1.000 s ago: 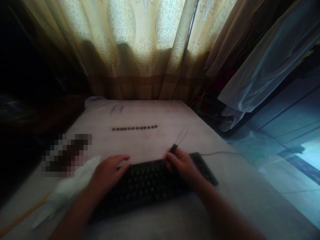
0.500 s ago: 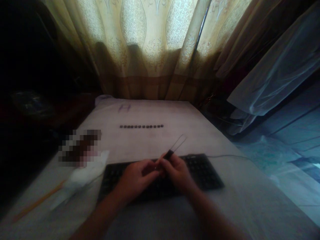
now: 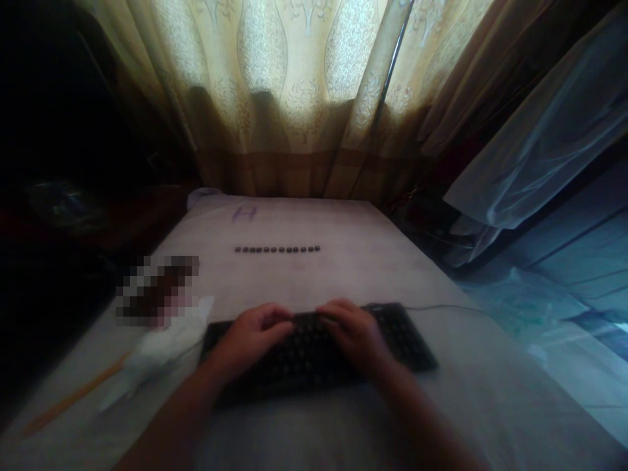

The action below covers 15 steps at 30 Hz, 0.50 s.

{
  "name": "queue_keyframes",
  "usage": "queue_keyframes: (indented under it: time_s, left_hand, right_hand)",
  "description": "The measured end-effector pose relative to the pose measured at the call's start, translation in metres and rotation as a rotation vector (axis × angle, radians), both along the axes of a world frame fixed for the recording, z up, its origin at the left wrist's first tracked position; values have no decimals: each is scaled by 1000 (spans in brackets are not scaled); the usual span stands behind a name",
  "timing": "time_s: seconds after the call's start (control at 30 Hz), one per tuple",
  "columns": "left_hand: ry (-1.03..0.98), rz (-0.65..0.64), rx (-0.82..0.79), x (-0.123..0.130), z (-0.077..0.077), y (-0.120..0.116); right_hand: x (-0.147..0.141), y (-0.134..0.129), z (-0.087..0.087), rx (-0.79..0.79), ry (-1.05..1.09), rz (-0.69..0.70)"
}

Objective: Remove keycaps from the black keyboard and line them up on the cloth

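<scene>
Beneath the left grip (image 3: 260, 330) and right grip (image 3: 357, 332) (both curled, though I cannot tell whether either holds anything) lies the black keyboard (image 3: 301, 360), with a white bundle (image 3: 161, 343) left of both, small dark pieces (image 3: 281, 249) rowed beyond them on the pale table (image 3: 353, 275), and the patterned curtain (image 3: 307, 131) farthest off.

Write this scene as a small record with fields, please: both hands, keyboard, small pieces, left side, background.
left hand: left hand over the keyboard, fingers curled; held item cannot be told
right hand: right hand, also over it; fingers bent, contents hidden
keyboard: black, cable running right
small pieces: dark keycaps, one row beyond the keyboard
left side: crumpled white material, orange stick
background: patterned curtain
</scene>
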<state>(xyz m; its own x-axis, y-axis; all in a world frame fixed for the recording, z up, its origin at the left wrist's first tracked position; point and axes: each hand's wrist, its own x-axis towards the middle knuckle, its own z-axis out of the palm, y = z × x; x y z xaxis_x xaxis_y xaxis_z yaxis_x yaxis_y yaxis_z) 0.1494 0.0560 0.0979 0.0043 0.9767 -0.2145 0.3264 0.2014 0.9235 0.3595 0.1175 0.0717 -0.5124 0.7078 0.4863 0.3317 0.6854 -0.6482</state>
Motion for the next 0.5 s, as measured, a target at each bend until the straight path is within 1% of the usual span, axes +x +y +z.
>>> queue_keyframes:
  time_s: [0.1,0.2,0.3,0.4,0.5]
  left_hand:
    - [-29,53,-45,-9,7,1]
    - [-64,53,-62,-13,13,1]
    - [-93,32,-78,-14,16,0]
    - [-129,12,-85,-13,15,-1]
    - [-148,6,-87,-12,12,-1]
  right_hand:
    - [6,2,-2,128,-270,29]
    - [2,-2,-4,168,-419,51]
    - [-3,-4,-6,176,-464,76]
    - [-3,-4,-6,166,-476,92]
    - [-3,-7,-1,166,-406,61]
